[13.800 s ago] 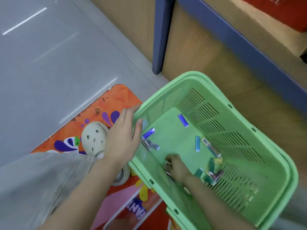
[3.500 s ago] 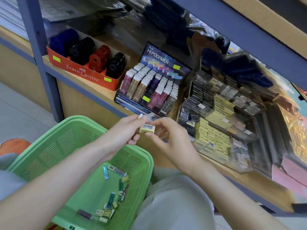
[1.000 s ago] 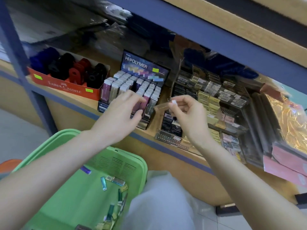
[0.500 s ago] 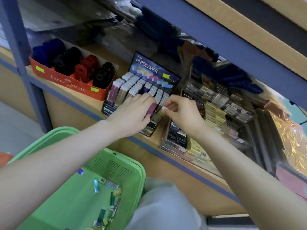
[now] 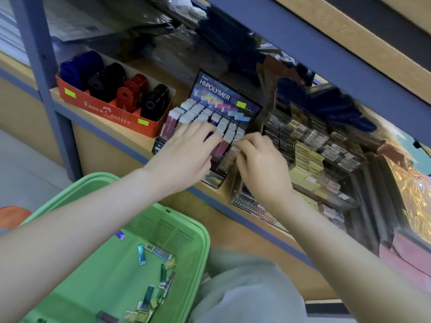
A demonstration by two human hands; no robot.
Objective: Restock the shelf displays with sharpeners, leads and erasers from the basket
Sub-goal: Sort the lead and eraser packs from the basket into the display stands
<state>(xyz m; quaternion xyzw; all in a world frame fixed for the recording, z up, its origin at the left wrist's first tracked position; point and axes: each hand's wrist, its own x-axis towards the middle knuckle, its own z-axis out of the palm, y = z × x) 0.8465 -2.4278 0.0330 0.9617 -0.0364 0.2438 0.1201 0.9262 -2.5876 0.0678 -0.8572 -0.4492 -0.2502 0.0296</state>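
Head view: right hand point(image 5: 261, 164) pinches small lead case point(image 5: 236, 148) by cap end, fingers curled round it, at right front column of Hi-Polymer display point(image 5: 224, 96) on shelf point(image 5: 98, 121). Left hand point(image 5: 186, 157) flat, fingers straight, spread over neighbouring cases point(image 5: 198, 113). Case likely light, stiff, smooth plastic, slippery; best held on narrow sides near top, slid straight down. More stock point(image 5: 163, 271) loose in green basket point(image 5: 200, 234).

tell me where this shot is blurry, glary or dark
Head view: lettering on the orange sharpener box and the lead display reads clearly; the right hand, pinching a lead case, is slightly soft; the clear rack beside it is smeared; the gold foil at the far edge glares; the back of the shelf sits in shadow.
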